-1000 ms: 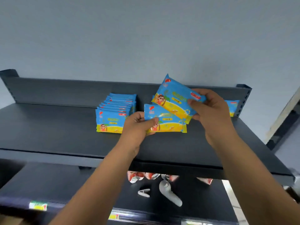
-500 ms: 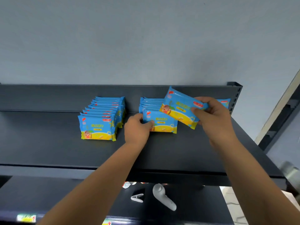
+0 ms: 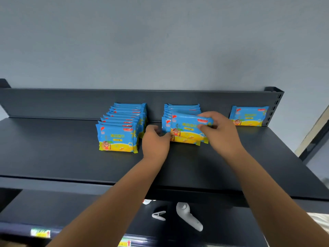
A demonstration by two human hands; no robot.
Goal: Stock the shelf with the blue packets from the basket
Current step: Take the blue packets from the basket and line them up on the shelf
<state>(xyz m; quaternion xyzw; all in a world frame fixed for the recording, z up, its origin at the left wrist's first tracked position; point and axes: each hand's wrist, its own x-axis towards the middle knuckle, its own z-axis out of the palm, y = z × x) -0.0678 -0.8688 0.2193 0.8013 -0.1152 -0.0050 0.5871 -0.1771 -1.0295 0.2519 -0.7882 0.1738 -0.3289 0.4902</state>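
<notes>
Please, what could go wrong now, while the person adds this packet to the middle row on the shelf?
1. The right hand pinches the blue packet near its upper right corner, in front of the middle row; released askew, it may tip forward onto the shelf.
2. The left hand sits between the rows; pulling back carelessly, it might knock over the left row.

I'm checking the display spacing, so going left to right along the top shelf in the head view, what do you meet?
In order: left row of packets → left hand → held packet → right hand → lone packet.
</notes>
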